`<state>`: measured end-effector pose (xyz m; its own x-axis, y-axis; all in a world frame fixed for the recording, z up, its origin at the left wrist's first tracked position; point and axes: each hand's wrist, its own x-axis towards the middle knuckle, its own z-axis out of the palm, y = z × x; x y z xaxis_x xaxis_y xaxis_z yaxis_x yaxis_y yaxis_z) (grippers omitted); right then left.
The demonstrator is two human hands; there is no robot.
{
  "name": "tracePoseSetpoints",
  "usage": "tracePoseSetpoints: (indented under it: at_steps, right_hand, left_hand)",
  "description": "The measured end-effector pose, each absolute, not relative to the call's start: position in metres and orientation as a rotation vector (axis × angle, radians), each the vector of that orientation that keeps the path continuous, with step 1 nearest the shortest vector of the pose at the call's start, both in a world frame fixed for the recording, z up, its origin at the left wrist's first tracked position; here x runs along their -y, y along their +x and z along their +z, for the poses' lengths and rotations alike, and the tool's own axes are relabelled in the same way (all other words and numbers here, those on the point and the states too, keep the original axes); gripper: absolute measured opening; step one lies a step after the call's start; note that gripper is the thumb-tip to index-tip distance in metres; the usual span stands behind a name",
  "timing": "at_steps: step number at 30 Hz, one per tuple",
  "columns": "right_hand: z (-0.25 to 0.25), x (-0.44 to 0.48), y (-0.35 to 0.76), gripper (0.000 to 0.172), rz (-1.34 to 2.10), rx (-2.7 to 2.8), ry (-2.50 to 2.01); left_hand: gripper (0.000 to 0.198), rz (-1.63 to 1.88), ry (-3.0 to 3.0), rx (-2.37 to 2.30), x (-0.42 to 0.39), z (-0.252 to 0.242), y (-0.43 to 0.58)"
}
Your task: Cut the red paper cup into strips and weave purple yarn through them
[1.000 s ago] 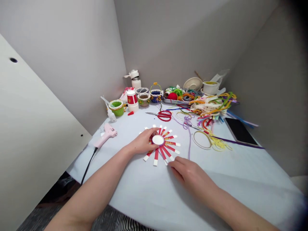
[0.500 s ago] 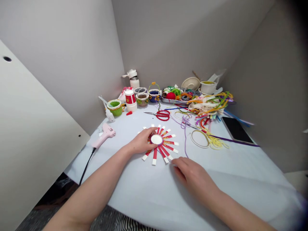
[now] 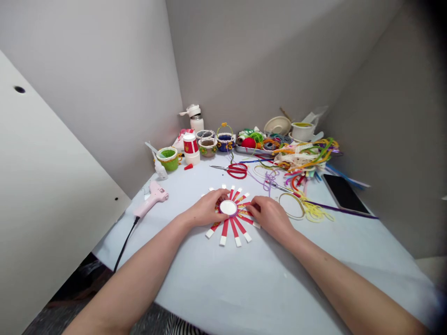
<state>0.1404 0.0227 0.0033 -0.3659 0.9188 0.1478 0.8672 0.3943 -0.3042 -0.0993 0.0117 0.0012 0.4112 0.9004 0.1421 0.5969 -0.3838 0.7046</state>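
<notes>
A paper cup cut into red strips with white ends point(image 3: 225, 233) lies splayed like a sun on the table, its round white base point(image 3: 228, 208) in the middle, with purple yarn around the base. My left hand point(image 3: 208, 208) grips it at the base from the left, fingers curled around the rim. On the right side, my right hand point(image 3: 270, 215) is closed in a pinch over the strips, close to the base. It holds the thin purple yarn, mostly hidden at the fingertips. A loose tangle of purple yarn point(image 3: 271, 179) lies beyond the right hand.
Red-handled scissors point(image 3: 237, 170) lie behind the cup. A pink glue gun point(image 3: 152, 201) with a black cord is on the left. Hoop point(image 3: 291, 206), yellow yarn point(image 3: 317, 211) and phone point(image 3: 345, 194) lie right. Small baskets point(image 3: 208, 147) and a yarn tray point(image 3: 254, 150) line the back.
My right hand has moved up and inward, from the front ends of the strips to the strips right of the base. My left hand keeps its hold on the cup.
</notes>
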Motion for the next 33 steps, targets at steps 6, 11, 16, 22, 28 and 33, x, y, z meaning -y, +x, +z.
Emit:
tracePoseSetpoints:
  at_steps: [6,11,16,22,28,33]
  right_hand:
    - [-0.007,-0.023,0.143,0.021,0.286,2.313,-1.544]
    - [-0.007,-0.022,0.144,0.02,0.319,2.296,-1.537]
    - [-0.009,-0.022,0.144,0.019,0.314,2.27,-1.518]
    - [-0.002,-0.016,0.153,0.018,0.431,2.278,-1.416]
    - [0.01,0.0,0.159,0.017,0.644,2.417,-1.23]
    - [0.022,0.017,0.159,0.016,0.686,2.509,-1.093]
  left_hand:
    - [0.058,0.661,2.19,-1.28,-0.006,0.014,-0.098]
    - [0.064,0.578,2.278,-1.362,0.001,0.018,-0.09]
    - [0.071,0.592,2.249,-1.453,0.001,0.009,-0.081]
    - [0.072,0.62,2.246,-1.38,-0.002,0.011,-0.087]
    - [0.074,0.522,2.279,-1.26,-0.009,0.019,-0.107]
    - [0.075,0.535,2.213,-1.14,-0.012,0.015,-0.113]
